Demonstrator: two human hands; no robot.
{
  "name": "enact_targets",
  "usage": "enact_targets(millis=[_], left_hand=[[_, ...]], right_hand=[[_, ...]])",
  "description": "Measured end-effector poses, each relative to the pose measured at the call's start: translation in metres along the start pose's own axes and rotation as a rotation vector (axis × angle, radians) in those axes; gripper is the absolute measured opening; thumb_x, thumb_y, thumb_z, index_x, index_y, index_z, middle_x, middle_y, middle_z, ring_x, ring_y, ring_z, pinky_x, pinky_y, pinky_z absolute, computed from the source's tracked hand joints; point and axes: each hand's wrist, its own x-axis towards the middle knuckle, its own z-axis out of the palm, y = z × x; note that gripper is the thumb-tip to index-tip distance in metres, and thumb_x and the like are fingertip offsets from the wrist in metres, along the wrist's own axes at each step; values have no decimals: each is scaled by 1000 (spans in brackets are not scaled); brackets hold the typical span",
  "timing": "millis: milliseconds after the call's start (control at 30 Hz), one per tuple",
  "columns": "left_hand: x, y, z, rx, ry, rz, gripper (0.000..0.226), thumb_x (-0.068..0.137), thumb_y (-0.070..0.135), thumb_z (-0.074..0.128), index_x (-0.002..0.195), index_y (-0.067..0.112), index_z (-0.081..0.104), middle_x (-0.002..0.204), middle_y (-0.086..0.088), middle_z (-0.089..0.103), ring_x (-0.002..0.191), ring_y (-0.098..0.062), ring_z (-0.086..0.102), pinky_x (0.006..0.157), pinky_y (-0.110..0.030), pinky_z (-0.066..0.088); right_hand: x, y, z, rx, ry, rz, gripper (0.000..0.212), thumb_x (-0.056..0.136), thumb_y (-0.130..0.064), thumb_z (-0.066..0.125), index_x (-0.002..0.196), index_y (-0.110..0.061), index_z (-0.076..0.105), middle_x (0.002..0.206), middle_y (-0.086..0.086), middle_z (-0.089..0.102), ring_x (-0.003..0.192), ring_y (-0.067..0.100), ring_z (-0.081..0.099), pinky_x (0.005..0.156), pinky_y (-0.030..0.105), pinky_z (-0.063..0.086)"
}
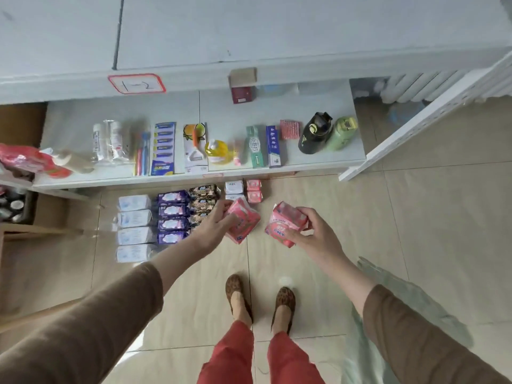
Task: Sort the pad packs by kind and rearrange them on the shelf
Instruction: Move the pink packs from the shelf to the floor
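Note:
My left hand (pixel 214 221) grips a pink pad pack (pixel 245 221), and my right hand (pixel 314 231) grips a second pink pad pack (pixel 282 221) beside it; both are held in the air above the floor. Below the shelf (pixel 177 177), pad packs lie on the floor in columns by kind: white packs (pixel 135 228), purple packs (pixel 173 217), dark patterned packs (pixel 203 202), small white packs (pixel 234 187) and small pink packs (pixel 254 191). The dark patterned column is partly hidden behind my left hand.
The shelf carries toothbrushes (pixel 141 155), a blue card pack (pixel 164 148), a yellow bottle (pixel 217 152), toothpaste boxes (pixel 264 146) and two flasks (pixel 325 134). A white rack post (pixel 426 117) slants at the right. Boxes stand at the left. My feet (pixel 259 303) stand on the tiled floor.

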Motion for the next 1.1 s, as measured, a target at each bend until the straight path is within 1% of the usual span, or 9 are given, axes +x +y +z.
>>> enact_targets(millis=[67, 133, 233, 367, 567, 733, 833, 933, 1100], left_hand=[[24, -41, 18, 97, -18, -48, 42, 79, 46, 52, 115, 26, 47, 103, -8, 61, 91, -23, 55, 74, -25, 45], [54, -77, 32, 189, -24, -91, 34, 88, 40, 52, 116, 23, 44, 101, -5, 59, 89, -22, 54, 66, -20, 42], [108, -126, 50, 352, -24, -80, 42, 93, 32, 61, 127, 20, 41, 95, 3, 55, 77, -13, 53, 57, -13, 37], [191, -179, 65, 545, 11, -43, 58, 75, 36, 81, 120, 11, 54, 104, -4, 62, 90, -23, 59, 75, -34, 49], [309, -254, 86, 660, 47, 69, 65, 70, 35, 85, 126, 17, 58, 113, -8, 55, 101, -27, 55, 78, -28, 39], [387, -305, 104, 935, 103, 210, 62, 74, 49, 79, 127, 25, 59, 116, -6, 51, 112, -26, 45, 85, -41, 48], [418, -330, 116, 966, 125, 239, 55, 77, 34, 78, 127, 21, 58, 118, -7, 50, 114, -26, 48, 87, -40, 50], [439, -348, 123, 1016, 142, 234, 56, 80, 20, 75, 130, 13, 51, 124, -10, 47, 115, -28, 51, 84, -40, 48], [457, -362, 124, 1161, 159, 242, 65, 80, 5, 69, 138, 10, 39, 127, -11, 47, 116, -31, 49, 88, -41, 47]], right_hand=[[7, 43, 17, -44, -14, 41, 53, 71, -47, 78, 118, -39, 54, 107, -18, 64, 94, -4, 59, 76, 20, 44], [19, 85, 33, -82, -11, 94, 61, 72, -45, 80, 123, -38, 49, 109, -19, 61, 91, -4, 58, 72, 15, 39], [46, 143, 59, -100, -4, 131, 65, 65, -50, 81, 117, -34, 45, 104, -18, 60, 89, 1, 58, 72, 21, 46], [96, 212, 93, -116, -3, 92, 52, 66, -48, 80, 105, -32, 50, 97, -16, 62, 91, 0, 57, 76, 26, 49], [182, 306, 144, -250, -21, 6, 48, 76, -35, 81, 114, -23, 54, 105, -6, 62, 98, 17, 53, 78, 33, 47], [248, 369, 181, -305, 23, -48, 45, 79, -24, 78, 117, -24, 56, 106, -6, 48, 96, 17, 52, 74, 25, 41], [276, 397, 200, -288, 30, -35, 45, 78, -24, 78, 116, -26, 54, 107, -6, 45, 80, 12, 58, 63, 22, 42], [296, 417, 218, -323, -5, -59, 46, 78, -16, 74, 119, -23, 53, 112, -5, 46, 79, 15, 60, 60, 19, 37], [318, 426, 236, -405, -42, -102, 46, 77, -7, 66, 120, -15, 52, 115, 2, 46, 84, 24, 59, 68, 33, 48]])
